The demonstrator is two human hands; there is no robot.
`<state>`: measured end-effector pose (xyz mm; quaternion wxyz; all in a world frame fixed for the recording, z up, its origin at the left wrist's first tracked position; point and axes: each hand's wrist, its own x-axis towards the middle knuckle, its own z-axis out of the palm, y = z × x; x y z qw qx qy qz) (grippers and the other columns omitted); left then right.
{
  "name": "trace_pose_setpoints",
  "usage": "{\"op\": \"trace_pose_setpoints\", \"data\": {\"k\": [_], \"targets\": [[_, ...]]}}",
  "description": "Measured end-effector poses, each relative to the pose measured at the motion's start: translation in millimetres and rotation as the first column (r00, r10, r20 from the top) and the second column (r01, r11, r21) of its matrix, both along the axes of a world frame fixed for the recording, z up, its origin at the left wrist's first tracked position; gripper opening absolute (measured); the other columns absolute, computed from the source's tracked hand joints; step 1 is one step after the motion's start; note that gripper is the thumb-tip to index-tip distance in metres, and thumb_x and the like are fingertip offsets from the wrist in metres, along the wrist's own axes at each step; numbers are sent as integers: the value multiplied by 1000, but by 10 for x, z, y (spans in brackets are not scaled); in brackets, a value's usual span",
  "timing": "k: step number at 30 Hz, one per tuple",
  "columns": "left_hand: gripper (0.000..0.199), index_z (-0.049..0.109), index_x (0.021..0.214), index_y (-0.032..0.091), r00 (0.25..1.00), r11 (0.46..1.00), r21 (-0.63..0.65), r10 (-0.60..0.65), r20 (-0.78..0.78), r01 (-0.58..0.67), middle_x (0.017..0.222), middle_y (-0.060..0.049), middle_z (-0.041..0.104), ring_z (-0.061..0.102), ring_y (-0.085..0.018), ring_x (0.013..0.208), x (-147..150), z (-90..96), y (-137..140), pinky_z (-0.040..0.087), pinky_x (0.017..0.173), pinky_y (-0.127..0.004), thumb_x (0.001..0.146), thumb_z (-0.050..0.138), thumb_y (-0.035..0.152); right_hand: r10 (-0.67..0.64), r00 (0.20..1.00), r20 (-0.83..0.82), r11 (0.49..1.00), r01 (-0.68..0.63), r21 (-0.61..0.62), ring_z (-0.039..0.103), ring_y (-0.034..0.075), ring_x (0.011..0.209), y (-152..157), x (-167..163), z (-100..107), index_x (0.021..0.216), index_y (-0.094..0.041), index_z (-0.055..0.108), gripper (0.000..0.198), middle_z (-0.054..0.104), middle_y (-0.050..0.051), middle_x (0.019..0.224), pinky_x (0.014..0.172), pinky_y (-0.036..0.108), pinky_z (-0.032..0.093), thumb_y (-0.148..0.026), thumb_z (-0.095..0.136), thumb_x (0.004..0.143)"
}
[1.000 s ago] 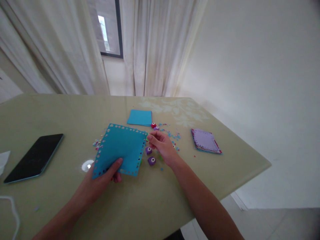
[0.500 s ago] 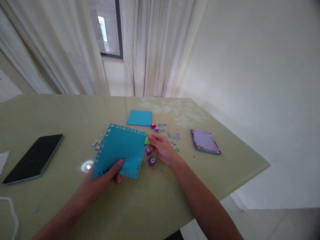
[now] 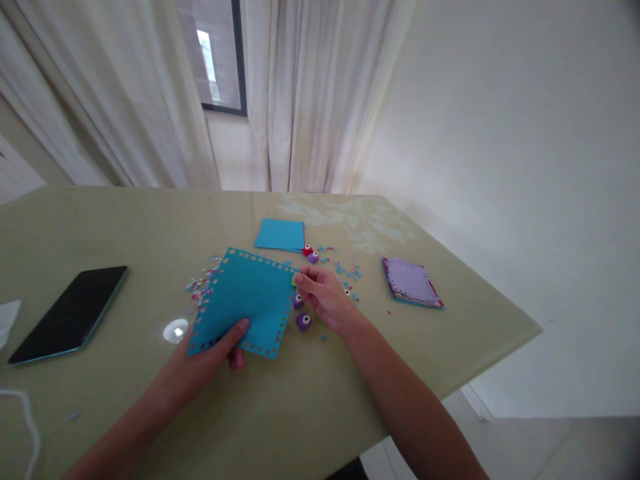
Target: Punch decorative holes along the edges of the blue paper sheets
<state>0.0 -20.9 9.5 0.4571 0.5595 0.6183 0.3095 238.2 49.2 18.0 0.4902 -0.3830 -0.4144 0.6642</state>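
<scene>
A blue sheet of paper [image 3: 253, 293] with small shapes punched along its edges is tilted above the table. My left hand [image 3: 220, 347] grips its lower edge, thumb on top and fingers beneath. At the sheet's upper right corner, my right hand [image 3: 323, 290] pinches a small green craft punch [image 3: 294, 281], mostly hidden by the fingers. Two purple craft punches, one of them a dark purple punch [image 3: 303, 321] with an eye on it, lie just below the right hand. Beyond that hand sit a red punch [image 3: 307, 250] and a lilac punch [image 3: 313, 257].
Blue paper [image 3: 280, 234] is stacked at the back, and punched lilac paper [image 3: 413, 281] tops a pile on the right. Paper bits [image 3: 200, 287] are scattered about. A black tablet [image 3: 70, 313] and a white cable [image 3: 27, 420] lie at left.
The sheet has shifted slightly right, and its corner has come closer to the right hand's fingers. Less of the green punch shows now.
</scene>
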Motion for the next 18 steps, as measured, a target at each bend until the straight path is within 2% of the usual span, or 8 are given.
{"op": "trace_pose_setpoints", "data": {"k": [3, 10, 14, 16, 18], "targets": [[63, 62, 44, 28, 1000, 1000, 3, -6, -1, 6, 54, -4, 68, 64, -23, 57, 13, 1, 5, 54, 70, -34, 77, 63, 82, -6, 1000, -3, 1000, 6, -2, 35, 7, 55, 5, -2, 2, 77, -20, 68, 52, 50, -8, 63, 51, 24, 28, -55, 101, 57], [63, 62, 43, 28, 1000, 1000, 16, -17, -23, 17, 54, -4, 69, 65, -23, 57, 18, -10, 11, 55, 71, -34, 77, 62, 81, 3, 999, 50, 1000, -3, 4, 40, 8, 54, 13, -36, -58, 77, -21, 68, 54, 56, -7, 64, 50, 24, 28, -55, 102, 53], [65, 65, 45, 27, 997, 1000, 7, 20, -72, -20, 57, -6, 71, 67, -24, 60, 3, -4, 20, 54, 73, -36, 74, 60, 84, 38, 999, 25, 999, -39, 4, 44, 9, 57, 57, -29, -103, 86, -21, 72, 54, 60, -5, 70, 54, 24, 35, -57, 99, 57], [65, 65, 45, 27, 997, 999, 0, 44, -61, -44, 58, -6, 71, 68, -25, 62, -3, 9, 25, 55, 72, -36, 72, 61, 86, -35, 998, 44, 998, 33, 55, 51, 11, 63, 106, 49, -108, 95, -22, 72, 50, 65, -3, 78, 59, 26, 41, -56, 94, 65], [64, 65, 47, 27, 998, 998, -9, 56, -41, -56, 59, -6, 71, 69, -26, 63, -5, 25, 31, 55, 72, -37, 70, 63, 87, -184, 965, 187, 970, 147, 195, 57, 14, 70, 167, 188, -106, 99, -23, 73, 39, 70, 0, 86, 68, 28, 47, -48, 89, 73]]}}
